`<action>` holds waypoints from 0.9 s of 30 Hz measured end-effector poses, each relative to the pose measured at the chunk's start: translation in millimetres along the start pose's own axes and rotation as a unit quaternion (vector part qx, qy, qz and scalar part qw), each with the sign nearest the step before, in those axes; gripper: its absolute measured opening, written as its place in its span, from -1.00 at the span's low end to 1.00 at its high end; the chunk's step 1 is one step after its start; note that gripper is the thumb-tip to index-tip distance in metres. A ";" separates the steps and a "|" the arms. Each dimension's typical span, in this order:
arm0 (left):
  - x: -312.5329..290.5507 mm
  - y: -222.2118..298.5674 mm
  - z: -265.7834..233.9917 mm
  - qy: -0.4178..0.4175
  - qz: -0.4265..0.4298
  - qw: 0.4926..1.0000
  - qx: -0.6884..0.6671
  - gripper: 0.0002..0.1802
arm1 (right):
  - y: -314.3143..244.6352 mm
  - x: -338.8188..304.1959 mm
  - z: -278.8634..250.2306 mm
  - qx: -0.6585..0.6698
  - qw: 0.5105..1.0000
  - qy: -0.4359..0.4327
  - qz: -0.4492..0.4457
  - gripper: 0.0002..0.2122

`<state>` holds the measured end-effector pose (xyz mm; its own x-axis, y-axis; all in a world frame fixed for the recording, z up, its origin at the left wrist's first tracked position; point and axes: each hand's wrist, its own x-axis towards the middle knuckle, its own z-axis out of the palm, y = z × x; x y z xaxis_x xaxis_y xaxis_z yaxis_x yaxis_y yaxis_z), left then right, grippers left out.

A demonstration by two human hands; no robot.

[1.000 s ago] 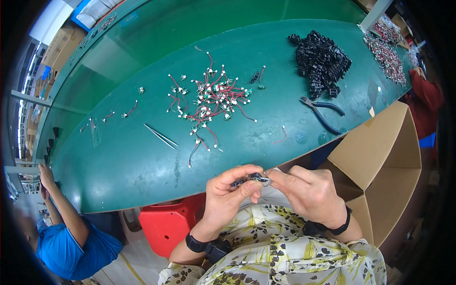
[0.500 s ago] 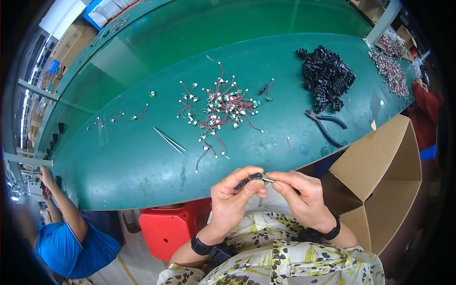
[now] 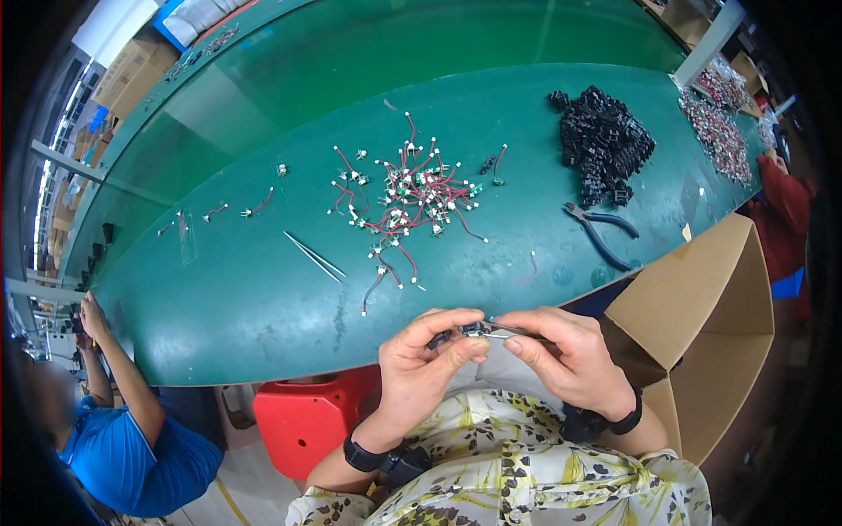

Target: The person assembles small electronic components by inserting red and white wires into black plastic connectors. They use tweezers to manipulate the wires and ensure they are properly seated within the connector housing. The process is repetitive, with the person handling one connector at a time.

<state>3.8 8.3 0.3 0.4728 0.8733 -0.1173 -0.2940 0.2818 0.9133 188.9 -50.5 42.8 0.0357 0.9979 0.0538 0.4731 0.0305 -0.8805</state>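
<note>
Just past the table's near edge, my left hand (image 3: pixel 419 361) pinches a small black plastic part (image 3: pixel 472 330) between thumb and fingers. My right hand (image 3: pixel 574 358) is closed on slim metal tweezers (image 3: pixel 500 334), whose tips meet the black part; the fingers hide most of them. Beyond my hands, a tangle of red and black wires with white connectors and small green boards (image 3: pixel 421 197) lies on the green table (image 3: pixel 237 320). A second pair of tweezers (image 3: pixel 314 257) rests left of that tangle.
A heap of black plastic parts (image 3: pixel 605 140) lies at the far right, with blue-handled cutting pliers (image 3: pixel 603 235) nearer. More wired pieces (image 3: pixel 715 131) are piled beyond. An open cardboard box (image 3: pixel 675 307) stands at the right, a red stool (image 3: pixel 307 425) at the left. A person in blue (image 3: pixel 145 460) works at left.
My right hand has turned slightly, and the tweezers now lie flatter against the black part. My left hand has shifted a little left, still holding the part.
</note>
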 end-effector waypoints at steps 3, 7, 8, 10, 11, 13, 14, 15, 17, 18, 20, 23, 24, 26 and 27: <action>-0.6 1.2 -2.4 -0.026 0.018 0.997 0.067 -0.71 | 4.4 2.5 1.0 -0.009 0.999 -0.012 -0.036 -0.81; 1.1 4.7 -2.2 -0.037 0.056 0.986 0.153 -0.75 | 8.4 2.8 3.7 -0.050 0.998 -0.009 -0.041 -0.84; -0.5 3.3 -2.4 -0.030 0.064 0.984 0.163 -0.75 | 8.2 1.7 6.0 -0.055 0.998 -0.005 -0.035 -0.85; -3.0 1.3 -1.9 -0.013 0.085 0.979 0.185 -0.75 | 6.8 5.3 7.8 -0.068 0.997 0.002 -0.033 -0.86; -0.6 1.0 -1.3 -0.005 0.092 0.978 0.188 -0.75 | 5.2 7.7 8.0 -0.077 0.996 0.004 -0.035 -0.87; 3.7 1.7 0.2 0.014 0.107 0.975 0.195 -0.76 | 5.4 10.5 10.3 -0.077 0.997 0.010 -0.029 -0.87; 3.9 0.4 2.0 0.021 0.081 0.981 0.177 -0.75 | 9.7 10.9 13.9 -0.068 0.997 0.013 -0.021 -0.87; 6.3 0.1 4.0 0.027 0.059 0.985 0.161 -0.75 | 12.3 13.8 16.1 -0.060 0.998 0.018 -0.017 -0.86; 10.3 2.1 2.6 0.037 0.034 0.991 0.127 -0.74 | 14.2 20.1 17.0 -0.047 0.999 0.010 -0.019 -0.85; 11.7 3.8 -0.5 0.039 0.030 0.992 0.112 -0.74 | 14.1 22.8 17.9 -0.039 0.999 0.006 -0.019 -0.84; 10.8 6.0 -9.2 0.049 0.004 0.996 0.081 -0.74 | 4.2 27.1 12.9 -0.043 0.996 -0.068 0.043 -0.84; 1.9 29.1 -49.5 0.124 -0.030 0.989 0.077 -0.72 | -8.1 28.9 9.3 -0.046 0.989 -0.124 0.072 -0.84; -1.2 39.2 -68.9 0.171 -0.028 0.981 0.087 -0.71 | -6.4 23.3 10.2 -0.032 0.992 -0.104 0.064 -0.83; -4.4 68.7 -109.4 0.274 0.038 0.947 0.163 -0.63 | -6.2 22.1 11.6 -0.014 0.991 -0.108 0.076 -0.83; -1.2 79.0 -131.5 0.319 0.094 0.917 0.220 -0.57 | -3.1 18.6 12.7 -0.027 0.992 -0.101 0.075 -0.82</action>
<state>-129.3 81.8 21.3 -0.1750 0.9844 -0.0172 0.1097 0.0369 0.9933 177.0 -31.4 40.5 -0.0651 0.9821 -0.1766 0.5220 -0.1173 -0.8448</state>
